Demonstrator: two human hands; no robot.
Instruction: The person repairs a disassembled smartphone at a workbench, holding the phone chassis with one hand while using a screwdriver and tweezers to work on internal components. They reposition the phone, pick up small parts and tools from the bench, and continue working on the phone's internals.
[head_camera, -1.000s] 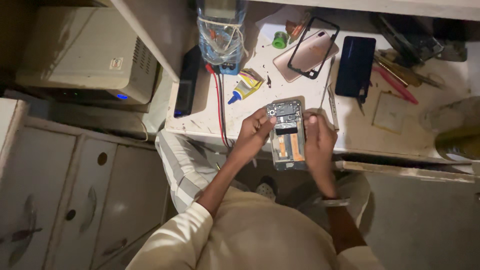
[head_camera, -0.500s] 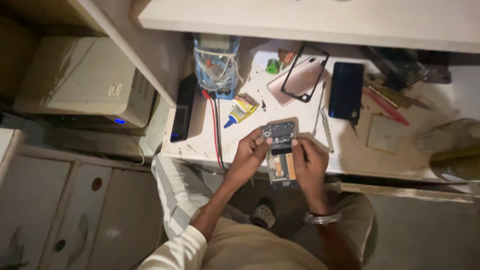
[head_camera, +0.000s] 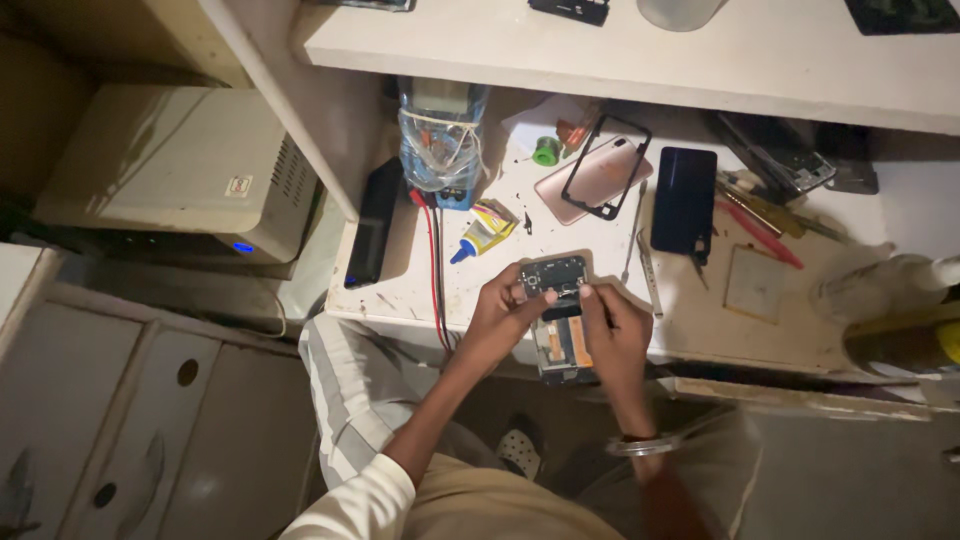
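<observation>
the opened phone (head_camera: 556, 318) lies at the front edge of the white workbench (head_camera: 700, 330). the left hand (head_camera: 500, 312) grips its upper left side with curled fingers. the right hand (head_camera: 612, 325) pinches a thin tool on the board, maybe loosening a small part; the next move probably needs a steady, light touch.

Dim warm light from above, worktop (head_camera: 600, 300) brightest, deep shadow below, soft grainy focus, slight edge distortion
</observation>
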